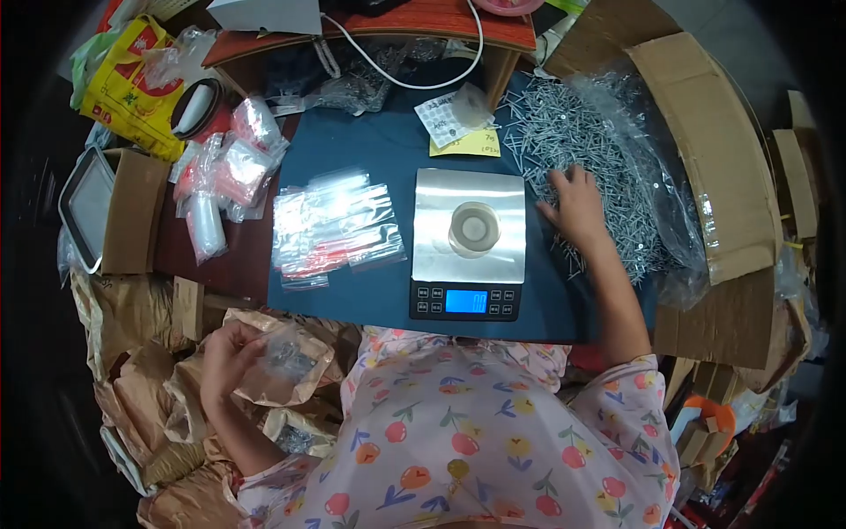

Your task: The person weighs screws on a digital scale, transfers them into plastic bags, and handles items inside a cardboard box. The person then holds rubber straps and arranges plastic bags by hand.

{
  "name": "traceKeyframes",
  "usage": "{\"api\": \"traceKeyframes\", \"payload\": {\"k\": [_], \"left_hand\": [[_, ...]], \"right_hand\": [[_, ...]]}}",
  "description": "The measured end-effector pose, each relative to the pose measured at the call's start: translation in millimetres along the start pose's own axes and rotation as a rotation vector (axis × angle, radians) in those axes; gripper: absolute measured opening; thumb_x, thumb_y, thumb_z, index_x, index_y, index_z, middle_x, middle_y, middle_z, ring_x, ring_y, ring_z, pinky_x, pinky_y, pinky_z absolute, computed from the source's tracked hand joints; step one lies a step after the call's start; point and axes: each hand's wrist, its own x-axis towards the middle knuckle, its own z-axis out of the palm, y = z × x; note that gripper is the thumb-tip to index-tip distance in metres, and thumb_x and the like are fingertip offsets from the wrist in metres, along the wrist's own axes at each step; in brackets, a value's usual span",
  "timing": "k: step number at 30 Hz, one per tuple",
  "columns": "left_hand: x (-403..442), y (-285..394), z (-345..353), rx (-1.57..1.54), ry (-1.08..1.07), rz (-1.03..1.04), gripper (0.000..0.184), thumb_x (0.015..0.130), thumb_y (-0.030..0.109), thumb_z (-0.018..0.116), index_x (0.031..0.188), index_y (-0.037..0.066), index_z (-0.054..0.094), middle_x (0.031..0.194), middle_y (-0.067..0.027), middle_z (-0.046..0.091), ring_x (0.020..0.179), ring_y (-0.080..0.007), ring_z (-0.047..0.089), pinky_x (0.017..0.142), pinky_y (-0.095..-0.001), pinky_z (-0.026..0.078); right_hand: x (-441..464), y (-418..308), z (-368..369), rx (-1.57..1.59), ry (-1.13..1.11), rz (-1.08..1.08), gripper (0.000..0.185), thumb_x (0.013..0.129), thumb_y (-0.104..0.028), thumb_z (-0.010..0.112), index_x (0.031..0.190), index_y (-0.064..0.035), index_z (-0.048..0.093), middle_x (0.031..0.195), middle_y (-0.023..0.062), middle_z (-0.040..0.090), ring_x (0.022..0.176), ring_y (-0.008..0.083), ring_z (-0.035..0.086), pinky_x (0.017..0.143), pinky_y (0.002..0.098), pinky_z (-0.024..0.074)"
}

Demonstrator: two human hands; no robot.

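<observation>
My right hand rests on the near-left edge of a big heap of grey screws, its thumb and fingers apart and nothing visibly gripped. Low on the left, my left hand pinches a small clear plastic bag with grey pieces in or behind it. This bag hangs over an open brown paper bag. Between my hands stands a digital scale with a lit blue display that seems to read 0.0. A small round translucent cup sits on its steel plate.
Flat clear zip bags lie in a stack left of the scale. Bundled bags and a tape roll are farther left. Labels and a yellow note lie behind the scale, below a red shelf. Cardboard walls the right; several paper bags stand lower left.
</observation>
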Motion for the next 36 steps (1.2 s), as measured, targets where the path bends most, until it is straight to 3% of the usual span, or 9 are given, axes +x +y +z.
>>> {"api": "traceKeyframes", "payload": {"k": [7,10,13,16,19,22,28,34,36], "left_hand": [[6.0,20.3,15.9,0.016,-0.012,0.061,0.013,0.084,0.000,0.062,0.077,0.001,0.051,0.068,-0.0043,0.061,0.064,-0.0090,0.060,0.059,-0.0229,0.048],[27.8,44.0,35.7,-0.007,0.011,0.317,0.009,0.090,0.004,0.057,0.086,0.002,0.050,0.078,-0.0062,0.062,0.077,-0.0108,0.063,0.065,-0.0235,0.050],[46.7,76.0,65.3,-0.586,-0.148,0.426,0.004,0.096,0.006,0.048,0.093,0.004,0.046,0.090,-0.0070,0.061,0.082,-0.0125,0.062,0.074,-0.0299,0.055],[73.0,100.8,97.3,-0.631,-0.238,0.509,0.006,0.098,0.011,0.046,0.098,0.005,0.043,0.106,-0.0126,0.063,0.093,-0.0210,0.066,0.076,-0.0291,0.056],[86.9,121.1,127.6,-0.697,-0.269,0.520,0.008,0.099,0.013,0.045,0.101,0.005,0.043,0.112,-0.0147,0.062,0.093,-0.0221,0.066,0.076,-0.0287,0.055],[100.8,121.8,142.3,-0.601,-0.341,0.417,0.010,0.099,0.014,0.045,0.102,0.005,0.044,0.111,-0.0139,0.062,0.095,-0.0220,0.066,0.075,-0.0284,0.055],[115.6,89.5,147.4,-0.649,-0.193,0.336,0.035,0.098,0.022,0.048,0.126,0.002,0.042,0.114,-0.0156,0.061,0.097,-0.0226,0.065,0.073,-0.0284,0.055],[117.7,71.1,139.9,-0.691,-0.129,0.301,0.040,0.097,0.024,0.051,0.130,0.002,0.042,0.113,-0.0186,0.061,0.097,-0.0243,0.065,0.074,-0.0288,0.055],[116.0,67.0,138.1,-0.694,-0.114,0.314,0.040,0.097,0.023,0.051,0.129,0.002,0.042,0.112,-0.0189,0.061,0.097,-0.0245,0.065,0.075,-0.0287,0.055]], "right_hand": [[-2.3,6.8,6.6,0.064,0.053,-0.031,0.053,0.065,-0.021,0.080,0.110,-0.0090,0.055,0.111,0.0172,0.049,0.103,0.0367,0.050,0.084,0.0439,0.0472],[-2.0,1.9,2.4,0.116,-0.006,0.019,0.052,0.064,-0.020,0.080,0.108,-0.0089,0.055,0.109,0.0160,0.050,0.102,0.0368,0.050,0.084,0.0443,0.0470],[-4.1,3.8,4.2,0.096,-0.003,0.002,0.049,0.064,-0.018,0.080,0.105,-0.0089,0.055,0.107,0.0151,0.050,0.101,0.0362,0.050,0.084,0.0448,0.0467],[-6.3,7.4,3.2,0.143,0.016,-0.024,0.044,0.066,-0.016,0.078,0.102,-0.0089,0.054,0.106,0.0145,0.050,0.100,0.0354,0.050,0.084,0.0451,0.0464],[-5.8,3.1,-0.7,0.119,-0.041,0.028,0.045,0.068,-0.013,0.074,0.108,-0.0105,0.055,0.109,0.0156,0.052,0.101,0.0360,0.051,0.086,0.0449,0.0462],[-9.3,0.6,11.6,0.088,0.085,-0.011,0.047,0.068,-0.009,0.070,0.114,-0.0116,0.057,0.112,0.0151,0.055,0.101,0.0366,0.052,0.087,0.0435,0.0470],[-9.9,0.7,8.1,0.177,0.054,-0.012,0.040,0.067,-0.004,0.067,0.106,-0.0095,0.064,0.110,0.0111,0.058,0.102,0.0346,0.054,0.085,0.0413,0.0490],[-3.3,20.4,-8.6,0.517,0.059,0.041,0.027,0.067,-0.002,0.066,0.094,-0.0058,0.068,0.096,0.0140,0.062,0.089,0.0319,0.060,0.082,0.0388,0.0494],[-4.2,34.3,-9.8,0.594,0.167,0.063,0.026,0.068,-0.003,0.066,0.094,-0.0053,0.069,0.089,0.0120,0.065,0.078,0.0242,0.061,0.074,0.0334,0.0491]]}}
